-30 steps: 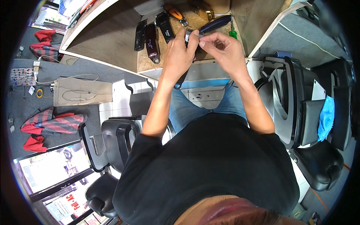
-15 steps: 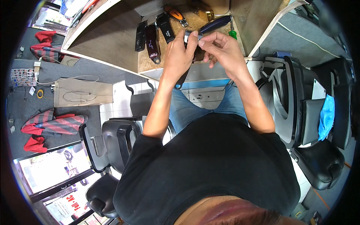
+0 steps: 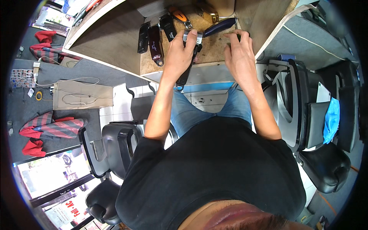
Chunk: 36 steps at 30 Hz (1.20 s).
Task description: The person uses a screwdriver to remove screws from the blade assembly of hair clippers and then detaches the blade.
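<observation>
My left hand (image 3: 179,51) grips a black hair clipper (image 3: 188,68) with a silver head, holding it over the front edge of the brown countertop (image 3: 214,48). Its tail end points down toward my lap. My right hand (image 3: 239,53) lies on the countertop to the right with fingers spread, its fingertips touching a small dark item I cannot make out. A blue clipper (image 3: 219,27) lies just beyond both hands. Left of my left hand rest a dark red clipper (image 3: 156,45) and a black one (image 3: 143,37).
More clippers, one with an orange body (image 3: 179,16), lie at the back of the counter beside a gold-coloured object (image 3: 209,15). Black barber chairs stand at left (image 3: 111,149) and right (image 3: 322,126). A blue cloth (image 3: 332,119) hangs at right. Red striped cloths (image 3: 53,128) lie on the floor.
My right hand has let go of the clipper and moved right onto the countertop. My left hand alone now holds the clipper, lowered slightly toward the counter edge.
</observation>
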{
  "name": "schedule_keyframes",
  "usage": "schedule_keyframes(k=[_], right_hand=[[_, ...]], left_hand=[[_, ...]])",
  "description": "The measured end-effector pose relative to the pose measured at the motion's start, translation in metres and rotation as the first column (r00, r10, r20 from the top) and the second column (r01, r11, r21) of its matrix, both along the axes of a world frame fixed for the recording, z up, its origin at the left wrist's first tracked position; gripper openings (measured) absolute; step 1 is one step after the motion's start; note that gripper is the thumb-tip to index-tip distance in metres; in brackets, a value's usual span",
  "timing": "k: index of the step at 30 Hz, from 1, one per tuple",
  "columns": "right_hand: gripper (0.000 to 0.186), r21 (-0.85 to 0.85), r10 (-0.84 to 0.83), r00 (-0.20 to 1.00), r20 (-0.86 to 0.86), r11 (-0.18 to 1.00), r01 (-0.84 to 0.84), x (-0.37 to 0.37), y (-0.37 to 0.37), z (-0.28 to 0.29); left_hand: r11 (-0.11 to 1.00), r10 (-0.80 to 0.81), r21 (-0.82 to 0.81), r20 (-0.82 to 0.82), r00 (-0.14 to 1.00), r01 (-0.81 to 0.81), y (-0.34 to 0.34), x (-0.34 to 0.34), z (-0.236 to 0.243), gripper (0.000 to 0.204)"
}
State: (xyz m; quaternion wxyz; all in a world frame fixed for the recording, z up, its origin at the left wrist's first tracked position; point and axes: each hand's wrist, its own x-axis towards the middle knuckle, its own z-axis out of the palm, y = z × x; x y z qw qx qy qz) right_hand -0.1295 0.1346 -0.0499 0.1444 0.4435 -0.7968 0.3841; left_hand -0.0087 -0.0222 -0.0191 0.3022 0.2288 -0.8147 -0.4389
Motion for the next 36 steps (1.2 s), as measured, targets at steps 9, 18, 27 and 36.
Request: schedule_keyframes(k=[9, 18, 27, 36], right_hand=[[0.041, 0.037, -0.068, 0.997, -0.032, 0.997, 0.070, -0.008, -0.008, -0.015], [0.037, -0.035, -0.020, 0.999, 0.047, 0.999, 0.022, 0.007, 0.019, 0.011], [0.027, 0.141, -0.049, 0.998, -0.039, 0.989, 0.054, 0.002, 0.011, 0.001], [0.025, -0.071, 0.018, 0.997, 0.069, 0.997, -0.013, 0.029, 0.036, 0.032]], left_hand=[[0.981, 0.087, -0.177, 0.034, 0.996, -0.080, -0.015, 0.000, 0.000, 0.055], [0.983, 0.079, -0.171, 0.043, 0.996, -0.071, -0.012, 0.002, 0.003, 0.049], [0.981, 0.076, -0.183, 0.045, 0.996, -0.066, -0.009, 0.001, 0.001, 0.056], [0.981, 0.091, -0.179, 0.076, 0.993, -0.076, -0.009, 0.003, 0.000, 0.063]])
